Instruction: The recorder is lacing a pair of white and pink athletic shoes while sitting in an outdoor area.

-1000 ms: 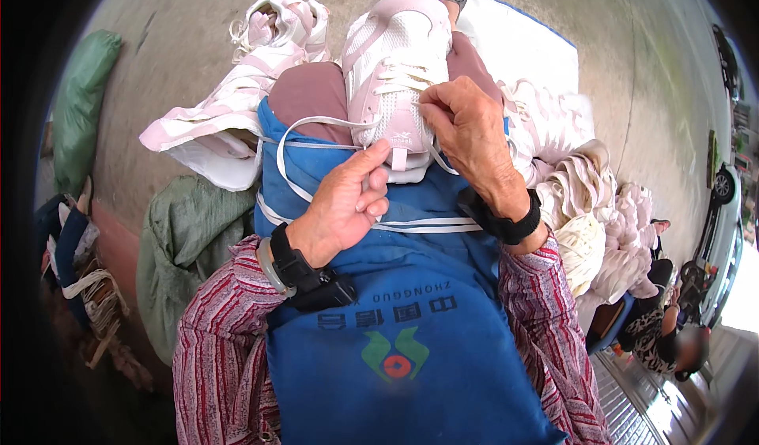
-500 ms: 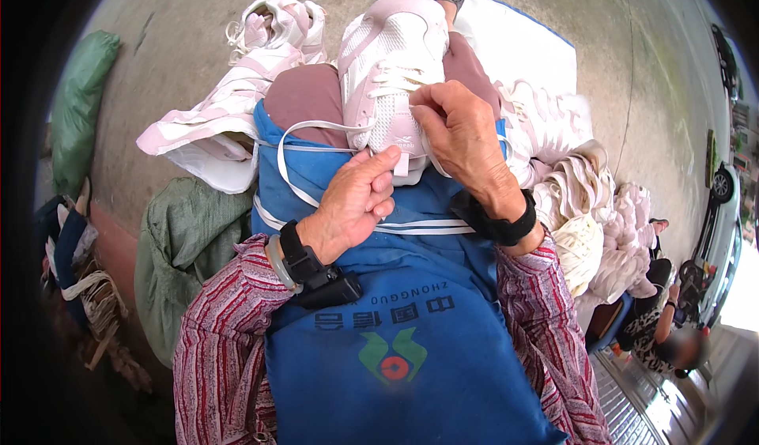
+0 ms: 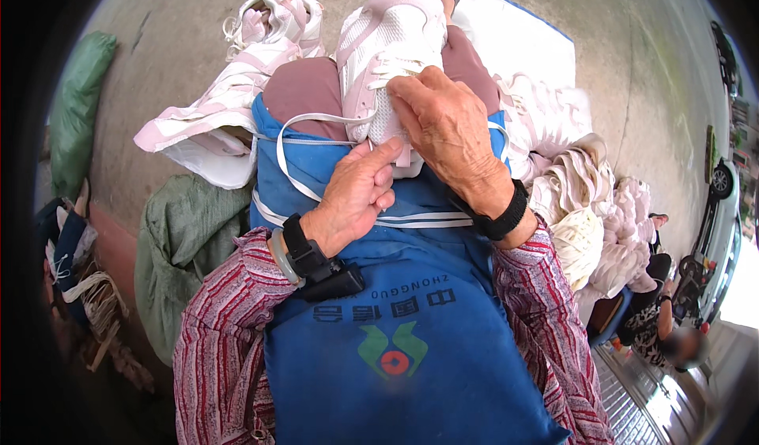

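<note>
A white-and-pink sneaker upper lies across my lap with its tongue end toward me. My left hand is closed, its thumb and forefinger pinching at the near end of the tongue. Bent over the lacing, my right hand has its fingertips pressed together at the eyelets, on the white shoelace; the back of the hand hides part of the grip. A loose length of white lace loops out to the left over the blue apron.
More sneaker uppers lie at left and in a stack at right, near a bundle of cream laces. A green sack stands at left, another green bag beyond it. A person sits at far right.
My right hand has moved left and a little up over the lacing, now covering much of the tongue. My left hand stays nearly in place at the tongue's end.
</note>
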The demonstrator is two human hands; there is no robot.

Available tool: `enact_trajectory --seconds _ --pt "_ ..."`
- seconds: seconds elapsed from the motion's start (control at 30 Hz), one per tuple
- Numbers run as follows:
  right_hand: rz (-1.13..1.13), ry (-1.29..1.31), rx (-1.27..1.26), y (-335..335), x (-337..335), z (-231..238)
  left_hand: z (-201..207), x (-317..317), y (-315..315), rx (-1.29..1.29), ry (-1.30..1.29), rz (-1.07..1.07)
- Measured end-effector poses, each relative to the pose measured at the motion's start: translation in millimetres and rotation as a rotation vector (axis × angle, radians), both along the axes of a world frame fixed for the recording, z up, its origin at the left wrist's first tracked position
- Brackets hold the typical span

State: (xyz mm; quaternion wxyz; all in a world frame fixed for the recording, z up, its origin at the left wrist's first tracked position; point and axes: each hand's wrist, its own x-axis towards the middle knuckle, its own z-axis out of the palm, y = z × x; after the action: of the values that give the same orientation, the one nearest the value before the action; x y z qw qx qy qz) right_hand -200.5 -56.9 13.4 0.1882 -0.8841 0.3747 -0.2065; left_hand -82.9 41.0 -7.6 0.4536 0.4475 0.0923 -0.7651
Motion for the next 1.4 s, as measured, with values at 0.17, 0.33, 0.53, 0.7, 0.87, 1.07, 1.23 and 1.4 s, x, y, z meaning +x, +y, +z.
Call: enact_trajectory --seconds 0.17,0.33,0.53,0.7,0.87,1.07,1.23,1.4 --pt "-0.009 0.136 -0.055 3.4 7.2 4.8 0.6 -2.2 1.4 -0.013 -0.029 0.005" --pt "-0.05 0.213 -0.15 5.6 19.1 3.6 -3.1 -2.3 3.7 -0.046 -0.031 -0.005" --pt "0.106 0.249 -0.225 -4.6 20.1 0.8 -6.2 -2.2 5.2 -0.06 -0.014 0.01" --pt "0.155 0.182 -0.29 -12.8 23.3 6.1 -2.8 5.0 4.5 -0.055 -0.014 -0.032" --pt "-0.033 -0.238 0.529 14.1 32.4 38.5 4.4 41.3 17.5 -0.08 0.115 -0.18" --pt "0.704 -0.417 1.34 65.4 33.8 90.9 21.5 60.1 -3.4 -0.188 0.018 -0.31" --pt "1.107 -0.988 0.874 117.9 59.9 118.3 29.7 33.3 -33.2 -0.295 -0.155 -0.272" --pt "1.103 -1.175 0.992 118.6 41.1 108.7 49.8 70.8 -13.5 -0.348 -0.207 -0.275"
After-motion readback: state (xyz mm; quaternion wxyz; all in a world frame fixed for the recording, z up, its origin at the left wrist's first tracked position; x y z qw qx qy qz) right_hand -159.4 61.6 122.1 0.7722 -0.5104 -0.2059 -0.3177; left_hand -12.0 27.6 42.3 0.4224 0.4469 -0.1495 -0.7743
